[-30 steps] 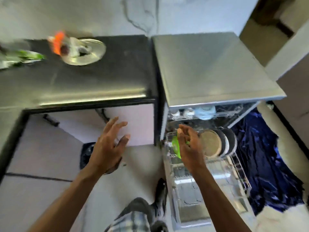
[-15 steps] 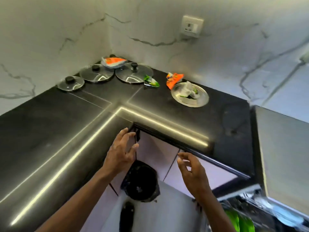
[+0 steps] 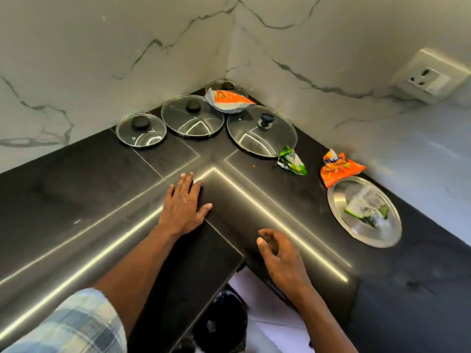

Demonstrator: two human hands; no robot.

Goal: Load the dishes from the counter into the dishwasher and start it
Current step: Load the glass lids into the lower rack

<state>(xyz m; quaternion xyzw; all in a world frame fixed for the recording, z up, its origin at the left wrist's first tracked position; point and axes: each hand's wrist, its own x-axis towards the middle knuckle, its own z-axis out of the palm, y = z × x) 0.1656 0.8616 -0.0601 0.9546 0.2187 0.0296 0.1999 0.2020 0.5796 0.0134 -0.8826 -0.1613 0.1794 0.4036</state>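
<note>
Several glass lids with black knobs lie in the corner of the black L-shaped counter (image 3: 76,189): a small lid (image 3: 141,130), a middle lid (image 3: 192,115), a large lid (image 3: 261,131), and one more lid (image 3: 225,86) half hidden under an orange wrapper (image 3: 229,99). A steel plate (image 3: 364,211) with crumpled wrappers on it sits at the right. My left hand (image 3: 184,203) is flat over the counter's inner corner, fingers straight. My right hand (image 3: 279,253) hovers near the counter edge, fingers loosely curled, holding nothing. The dishwasher is out of view.
A green wrapper (image 3: 291,161) and an orange wrapper (image 3: 340,169) lie loose between the large lid and the steel plate. A wall socket (image 3: 430,77) is at the upper right. A dark bin (image 3: 221,322) stands on the floor below the counter corner.
The view swung from the open dishwasher to the counter corner. My right hand let go of the green dish in the rack; both hands rose over the counter, the left reaching further in.
</note>
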